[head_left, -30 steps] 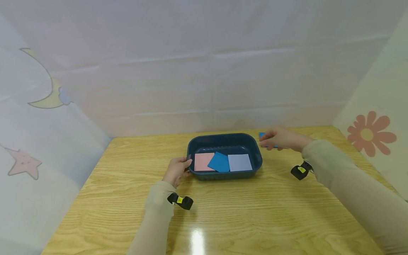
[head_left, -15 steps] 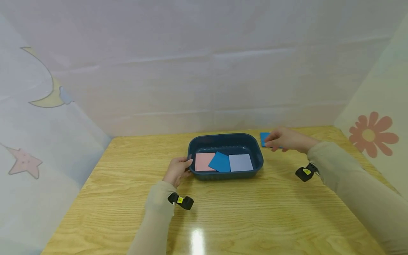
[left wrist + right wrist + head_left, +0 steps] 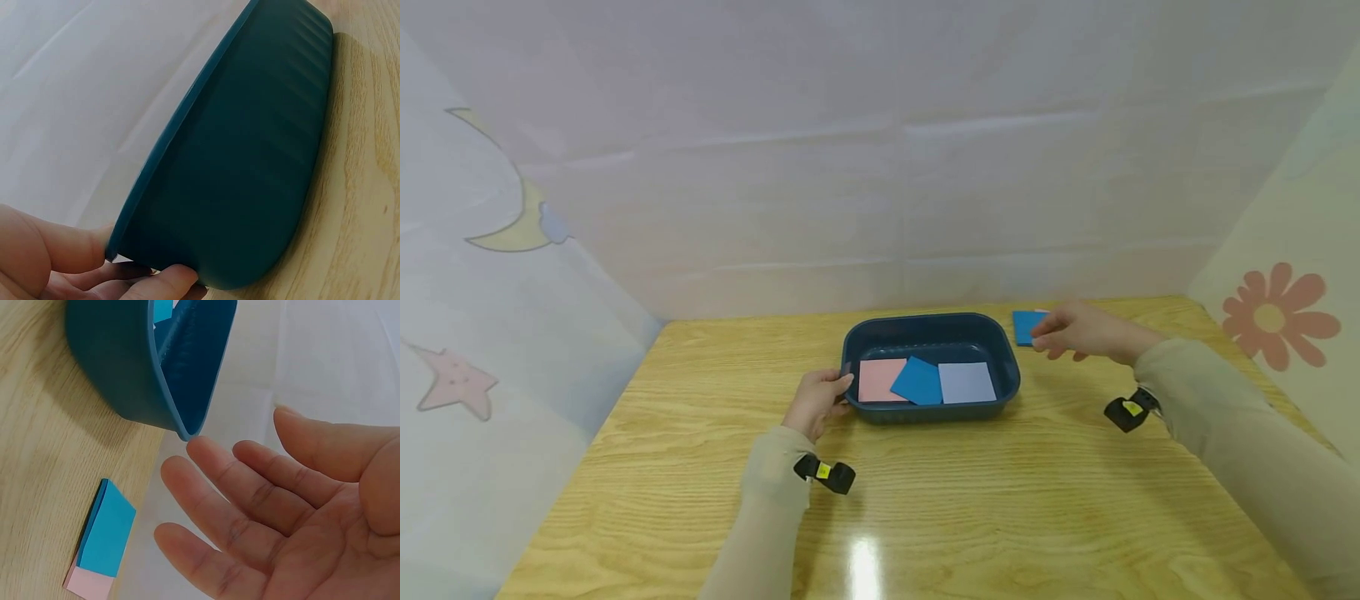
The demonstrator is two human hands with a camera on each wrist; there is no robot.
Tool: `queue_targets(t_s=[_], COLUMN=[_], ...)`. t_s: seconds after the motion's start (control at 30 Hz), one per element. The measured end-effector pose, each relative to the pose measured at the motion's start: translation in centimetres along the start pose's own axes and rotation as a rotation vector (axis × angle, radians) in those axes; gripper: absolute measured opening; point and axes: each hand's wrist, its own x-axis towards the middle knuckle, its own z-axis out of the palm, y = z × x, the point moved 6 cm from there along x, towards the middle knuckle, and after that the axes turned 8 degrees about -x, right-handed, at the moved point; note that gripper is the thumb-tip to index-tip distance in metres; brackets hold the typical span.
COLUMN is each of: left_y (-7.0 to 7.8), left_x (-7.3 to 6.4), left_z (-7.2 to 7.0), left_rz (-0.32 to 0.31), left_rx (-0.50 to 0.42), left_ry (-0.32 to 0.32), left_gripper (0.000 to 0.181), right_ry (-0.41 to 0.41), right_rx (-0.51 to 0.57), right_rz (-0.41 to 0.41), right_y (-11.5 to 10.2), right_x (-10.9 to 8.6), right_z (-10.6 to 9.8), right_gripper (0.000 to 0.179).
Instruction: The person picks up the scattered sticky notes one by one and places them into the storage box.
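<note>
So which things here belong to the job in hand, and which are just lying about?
Job, apparently:
dark blue bin, gripped by the left hand
pink square, blue square and lilac square inside
blue-and-pink stack near the right hand, which holds nothing

Just there:
table
wrist cameras
printed moon, star, flower

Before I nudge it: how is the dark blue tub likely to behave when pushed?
The tub looks broad and low, so it should probably slide rather than tip. Its ridged, thin-edged shape suggests stiff, light plastic. The papers inside lie flat with nothing visibly holding them, so they might shift.
</note>
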Motion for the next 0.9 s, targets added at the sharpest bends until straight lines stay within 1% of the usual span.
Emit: queue_targets(t_s=[0.37, 0.6, 0.9], left_y=[0.0, -0.1, -0.2], left_x=[-0.1, 0.0, 0.1], left_z=[-0.1, -0.2, -0.2], left_rz=[-0.002, -0.006, -0.007], left_rx=[0.004, 0.003, 0.001], left_ry=[0.000, 0.012, 0.002], left_gripper=[0.031, 0.031, 0.031], right_ry=[-0.003, -0.013, -0.030], right_rx=[0.005, 0.010, 0.024], right_rz=[0.011, 0.025, 0.053], right_y=[0.8, 1.5, 2.2], right_x=[-0.6, -0.9, -1.4], right_z=[0.0, 0.2, 0.4], right_gripper=[0.046, 0.047, 0.049])
